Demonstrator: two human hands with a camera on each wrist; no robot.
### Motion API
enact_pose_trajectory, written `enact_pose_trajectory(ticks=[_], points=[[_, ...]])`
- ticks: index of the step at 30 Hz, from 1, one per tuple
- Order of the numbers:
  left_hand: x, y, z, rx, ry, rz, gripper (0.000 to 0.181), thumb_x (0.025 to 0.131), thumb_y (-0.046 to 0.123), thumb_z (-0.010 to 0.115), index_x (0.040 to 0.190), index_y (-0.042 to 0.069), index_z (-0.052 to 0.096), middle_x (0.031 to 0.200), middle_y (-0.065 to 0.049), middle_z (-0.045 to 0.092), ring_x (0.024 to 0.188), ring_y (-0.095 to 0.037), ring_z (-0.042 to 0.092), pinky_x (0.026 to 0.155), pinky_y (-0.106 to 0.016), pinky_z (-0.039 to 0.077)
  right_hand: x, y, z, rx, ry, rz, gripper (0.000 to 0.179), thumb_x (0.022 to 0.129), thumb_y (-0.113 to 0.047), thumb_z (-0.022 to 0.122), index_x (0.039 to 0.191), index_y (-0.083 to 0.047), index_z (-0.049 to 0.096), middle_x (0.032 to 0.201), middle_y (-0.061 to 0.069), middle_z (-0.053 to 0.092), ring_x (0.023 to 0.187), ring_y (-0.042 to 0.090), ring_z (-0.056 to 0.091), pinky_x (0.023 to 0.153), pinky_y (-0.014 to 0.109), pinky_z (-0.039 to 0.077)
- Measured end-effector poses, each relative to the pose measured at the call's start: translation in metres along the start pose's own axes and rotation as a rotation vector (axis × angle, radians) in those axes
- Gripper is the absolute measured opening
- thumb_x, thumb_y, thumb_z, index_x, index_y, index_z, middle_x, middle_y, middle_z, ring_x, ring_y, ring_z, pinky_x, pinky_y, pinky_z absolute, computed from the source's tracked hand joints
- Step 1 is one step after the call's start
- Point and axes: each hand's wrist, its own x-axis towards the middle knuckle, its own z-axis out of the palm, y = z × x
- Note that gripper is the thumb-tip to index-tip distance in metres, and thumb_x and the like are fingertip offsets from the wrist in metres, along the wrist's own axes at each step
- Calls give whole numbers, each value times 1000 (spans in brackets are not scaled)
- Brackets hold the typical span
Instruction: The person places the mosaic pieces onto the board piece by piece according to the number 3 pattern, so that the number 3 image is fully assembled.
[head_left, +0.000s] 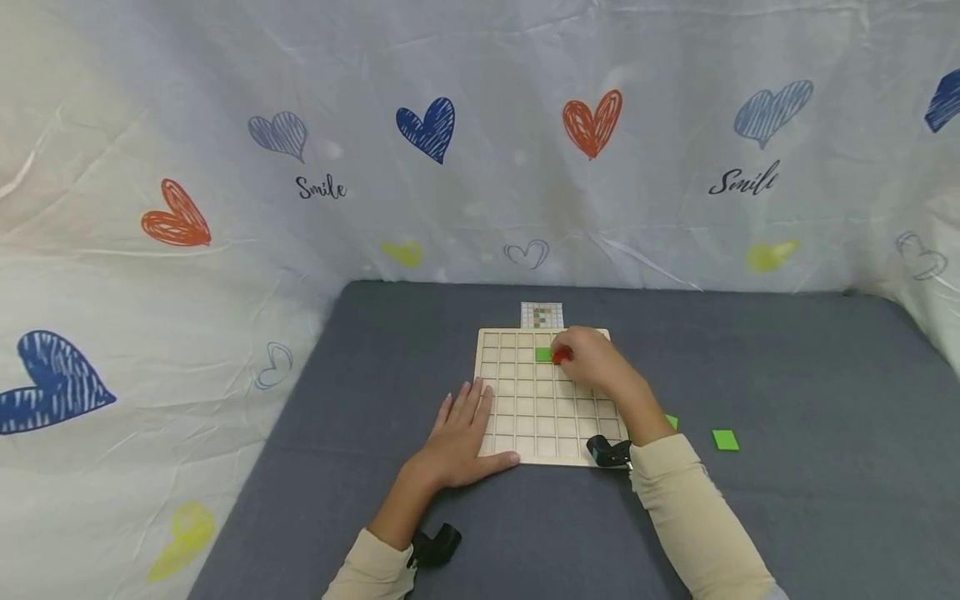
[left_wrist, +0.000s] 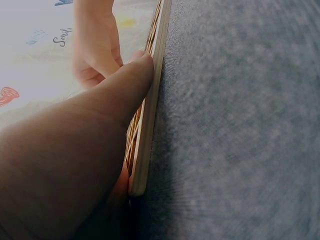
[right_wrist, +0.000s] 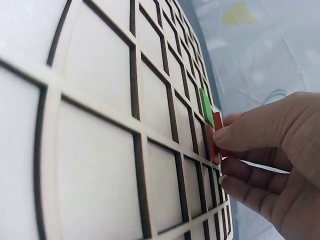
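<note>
Cream sleeves [head_left: 697, 517] are reaching in from the bottom of the head view, and a black wrist camera [head_left: 437, 546] is showing at the left wrist. Just ahead, the left hand [head_left: 461, 442] is resting at the near left corner of a wooden grid board [head_left: 527, 406]; its fingers are lying straight along the left side, and its thumb is stretching along the near edge. Over the board's far part, the right hand [head_left: 592, 358] is pinching a red tile [head_left: 562, 356] between thumb and fingers. That tile is sitting just to the right of a green tile [head_left: 543, 355], which is occupying a cell in the second row from the far edge. A small pattern card [head_left: 542, 314] is lying just beyond the board. On the grey worktop [head_left: 405, 358], one loose green tile [head_left: 725, 440] is lying to the right of the board, and another [head_left: 672, 422] is peeking out from behind the right forearm. Behind everything, a pale cloth backdrop [head_left: 480, 200] is hanging, printed with hearts and the word "Smile".
</note>
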Motion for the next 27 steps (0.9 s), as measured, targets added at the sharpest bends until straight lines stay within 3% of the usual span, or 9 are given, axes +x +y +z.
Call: enact_pose_trajectory(ticks=[4, 12, 19, 23, 27], points=[[-1, 1, -2, 4, -10, -6, 107, 91, 71, 53, 160, 2, 9, 167, -16, 1, 152, -31, -2, 119, -54, 2, 5, -3, 4, 15, 12, -37, 25, 82, 12, 62, 99, 0, 76, 97, 12, 71, 92, 29, 63, 83, 45, 51], [0, 2, -3, 22, -20, -20, 108, 90, 74, 51, 161, 4, 7, 167, -14, -1, 152, -30, -3, 119, -54, 1, 15, -10, 14, 21, 34, -35, 22, 85, 10, 63, 96, -3, 76, 93, 8, 72, 83, 24, 61, 77, 42, 51], [1, 2, -3, 35, -33, -33, 108, 90, 75, 50, 161, 5, 6, 167, -13, -2, 152, -29, -5, 119, -53, 0, 23, -23, 23, -19, 29, -29, 17, 87, 4, 68, 95, -6, 79, 95, 7, 74, 91, 25, 67, 81, 42, 52], [1, 2, -2, 41, -44, -32, 109, 90, 75, 49, 161, 6, 4, 167, -12, -4, 152, -28, -6, 119, -52, -1, 25, -25, 27, -4, 43, -15, 17, 86, 4, 69, 91, -7, 80, 91, 5, 75, 83, 21, 66, 76, 39, 52], [2, 0, -2, 48, -44, -32, 108, 91, 75, 48, 161, 6, 4, 167, -12, -5, 152, -28, -6, 119, -52, -1, 27, -24, 31, 12, 68, -9, 17, 86, 3, 70, 91, -8, 81, 95, 5, 76, 86, 20, 68, 76, 38, 53]])
